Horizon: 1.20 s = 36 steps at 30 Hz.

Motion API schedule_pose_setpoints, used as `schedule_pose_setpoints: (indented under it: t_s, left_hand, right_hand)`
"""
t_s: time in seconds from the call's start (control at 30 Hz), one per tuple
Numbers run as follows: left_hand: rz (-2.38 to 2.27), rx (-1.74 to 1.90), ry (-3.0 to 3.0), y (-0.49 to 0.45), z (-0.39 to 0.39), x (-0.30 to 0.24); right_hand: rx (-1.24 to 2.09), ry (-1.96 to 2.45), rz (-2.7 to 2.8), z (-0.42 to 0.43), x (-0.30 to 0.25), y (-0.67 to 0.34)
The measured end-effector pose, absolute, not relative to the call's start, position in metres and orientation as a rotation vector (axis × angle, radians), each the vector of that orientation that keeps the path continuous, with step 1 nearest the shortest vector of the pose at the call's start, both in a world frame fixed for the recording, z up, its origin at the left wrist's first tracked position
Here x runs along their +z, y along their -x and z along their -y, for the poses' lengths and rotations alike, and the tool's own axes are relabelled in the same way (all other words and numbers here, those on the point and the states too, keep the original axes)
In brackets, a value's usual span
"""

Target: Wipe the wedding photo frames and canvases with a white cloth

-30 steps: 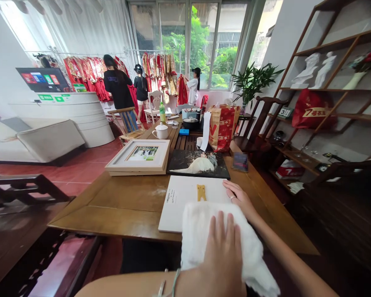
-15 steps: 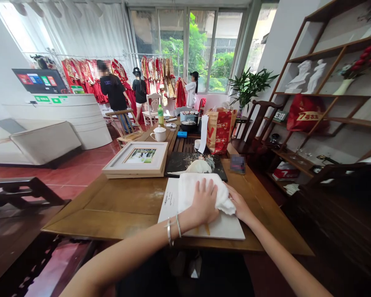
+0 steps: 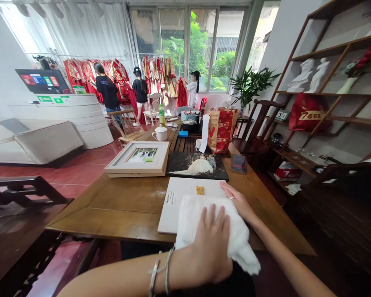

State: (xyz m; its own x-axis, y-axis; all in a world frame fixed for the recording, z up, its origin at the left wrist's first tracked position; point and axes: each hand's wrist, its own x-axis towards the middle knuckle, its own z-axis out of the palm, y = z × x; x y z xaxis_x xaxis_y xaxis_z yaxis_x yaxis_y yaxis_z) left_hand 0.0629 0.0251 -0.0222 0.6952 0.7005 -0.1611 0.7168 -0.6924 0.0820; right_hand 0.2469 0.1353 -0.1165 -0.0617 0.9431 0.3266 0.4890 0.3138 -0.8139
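A white panel [image 3: 185, 187] lies flat at the table's near edge, with small dark print along its left side and a small yellowish piece [image 3: 200, 190] near its far edge. Over its near part is a bunched white towel [image 3: 190, 214], one corner hanging past the panel's near edge. My left hand [image 3: 212, 243], bracelets at the wrist, presses on the towel with fingers spread and flat. At the panel's right edge my right hand [image 3: 237, 200], wearing a ring, holds the far right corner, fingers close together; its thumb is hidden.
Just beyond lie a dark photo panel [image 3: 198, 166] and stacked light wooden frames [image 3: 137, 160]. A lidded white cup [image 3: 160, 133], a green-capped bottle [image 3: 161, 115] and a red-and-tan paper bag [image 3: 221, 132] stand farther back. Several people are near red garments [image 3: 119, 78].
My left hand has drawn the towel toward me, uncovering the panel's far part and the yellowish piece. My right hand stays at the right edge, now clear of the towel.
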Motion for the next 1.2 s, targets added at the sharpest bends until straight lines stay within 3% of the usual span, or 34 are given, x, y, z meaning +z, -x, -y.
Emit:
schedule_pose_setpoints:
  t_s: [0.3,0.67,0.97,1.2]
  left_hand:
    - [-1.455,-0.006,-2.747,-0.062,-0.118,-0.028]
    - [-0.968,0.033,-2.793,-0.03,-0.015,-0.033]
    - [-1.387,0.098,-2.776,-0.055,-0.109,-0.036]
    - [-1.266,0.07,-2.813,-0.04,-0.118,-0.037]
  right_hand:
    - [0.526,1.238,1.812,-0.131,-0.112,-0.244]
    - [0.439,1.334,1.821,-0.13,-0.113,-0.241]
    - [0.465,1.227,1.856,-0.131,-0.114,-0.244]
    - [0.421,1.271,1.848,-0.13,-0.113,-0.243]
